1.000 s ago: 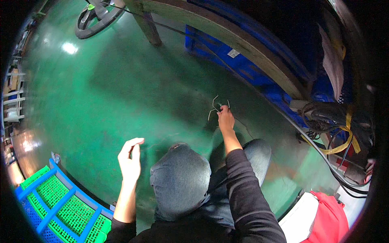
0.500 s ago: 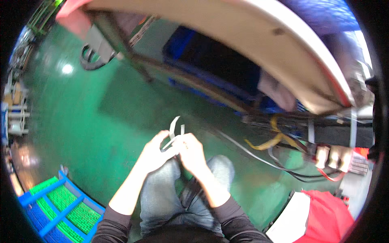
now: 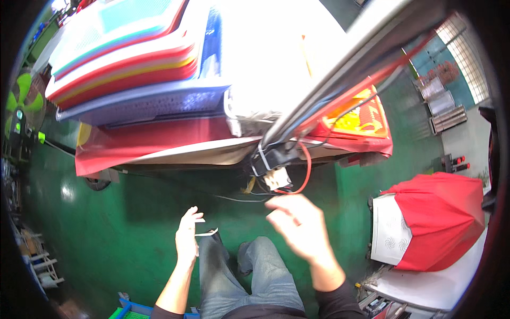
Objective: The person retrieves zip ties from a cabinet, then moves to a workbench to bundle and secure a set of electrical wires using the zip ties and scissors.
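Observation:
My left hand (image 3: 187, 236) is closed on a thin white strip (image 3: 207, 233), whose loose end sticks out to the right above my legs. My right hand (image 3: 302, 226) is raised near the table's front edge, its fingers loosely bent and apart with nothing visible in them. It is slightly blurred. Just beyond its fingertips hangs a dark power strip (image 3: 265, 159) with pale plugs (image 3: 277, 179); a red cable (image 3: 308, 173) loops down beside them. I cannot tell whether the fingers touch the plugs.
Ahead stands a table with a red cover (image 3: 154, 141), carrying stacked colourful plastic baskets (image 3: 127, 69) and an orange-red basket (image 3: 374, 119) with yellow contents. A slanting post (image 3: 340, 69) rises from its front. At right is a white machine (image 3: 390, 234) under red cloth (image 3: 441, 223).
My hands have come apart. My left hand has moved left and down with a white strip; my right has moved right toward the plugs. The view has tilted up, showing the tabletop.

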